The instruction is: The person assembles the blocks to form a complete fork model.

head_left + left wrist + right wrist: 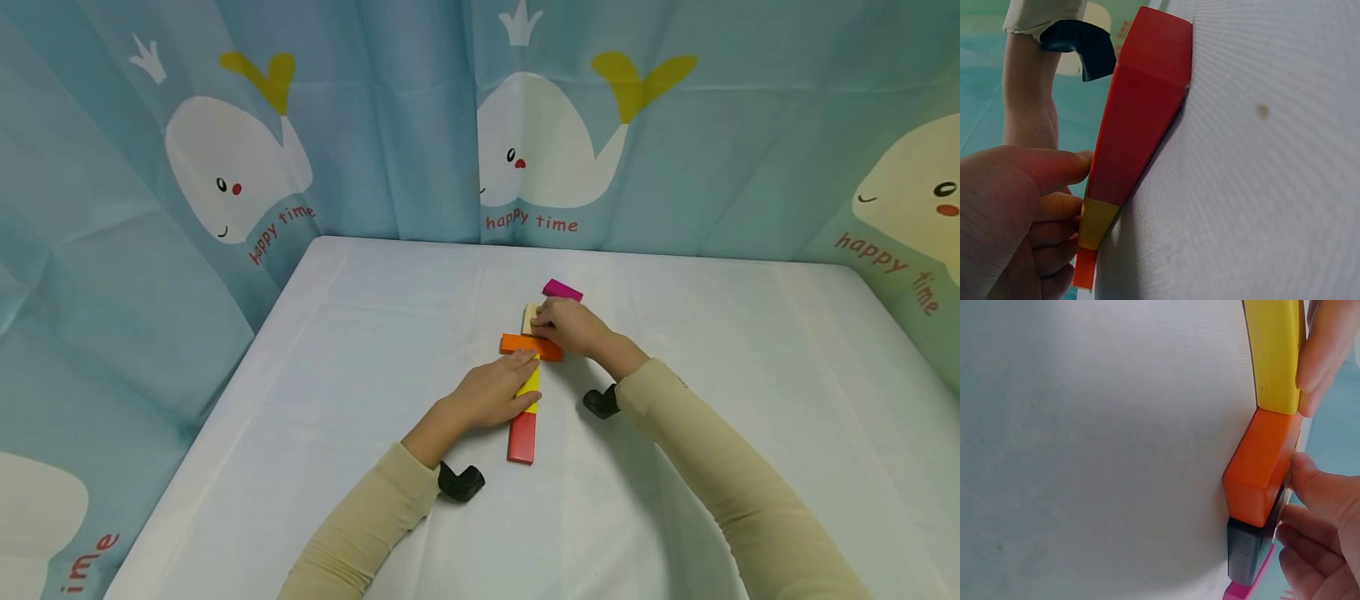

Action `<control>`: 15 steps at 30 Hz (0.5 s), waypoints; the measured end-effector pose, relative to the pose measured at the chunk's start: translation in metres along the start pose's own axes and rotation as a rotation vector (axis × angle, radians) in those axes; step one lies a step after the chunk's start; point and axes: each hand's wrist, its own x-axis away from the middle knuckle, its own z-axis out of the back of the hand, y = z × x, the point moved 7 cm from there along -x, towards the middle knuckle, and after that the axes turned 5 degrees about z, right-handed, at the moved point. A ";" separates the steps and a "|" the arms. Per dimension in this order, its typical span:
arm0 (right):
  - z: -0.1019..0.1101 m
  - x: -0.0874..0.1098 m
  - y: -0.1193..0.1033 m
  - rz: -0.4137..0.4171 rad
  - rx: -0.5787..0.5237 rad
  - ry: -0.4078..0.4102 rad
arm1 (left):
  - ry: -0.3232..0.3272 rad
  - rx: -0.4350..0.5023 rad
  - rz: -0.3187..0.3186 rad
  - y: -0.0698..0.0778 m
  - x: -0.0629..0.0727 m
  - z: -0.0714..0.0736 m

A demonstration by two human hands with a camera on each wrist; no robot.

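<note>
My left hand (491, 392) lies over the yellow block (530, 385), fingers extended across it and the thumb near its joint with the red block (522, 438). The orange block (517, 344) lies crosswise at the yellow block's far end. Beyond it, my right hand (573, 325) has its bent fingers over the cream block (528, 317). A dark grey block (1245, 549) shows under those fingers in the right wrist view, against the orange block; the head view hides it. I cannot tell whether the right fingers pinch a block or only touch it.
A magenta block (562, 289) lies beyond the right hand. All the blocks lie on a white-covered table (360, 333). A blue curtain (420, 125) with whales hangs behind it. Black wrist devices (462, 483) stick out at both sleeves.
</note>
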 end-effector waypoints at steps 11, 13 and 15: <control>-0.001 0.000 0.001 -0.012 -0.004 -0.007 | -0.001 0.002 0.003 0.001 0.000 0.001; -0.002 0.000 0.002 -0.012 -0.006 -0.004 | -0.004 0.002 0.004 0.001 0.000 0.000; -0.002 0.000 0.003 -0.011 -0.006 0.000 | -0.004 0.002 0.005 0.001 0.000 0.000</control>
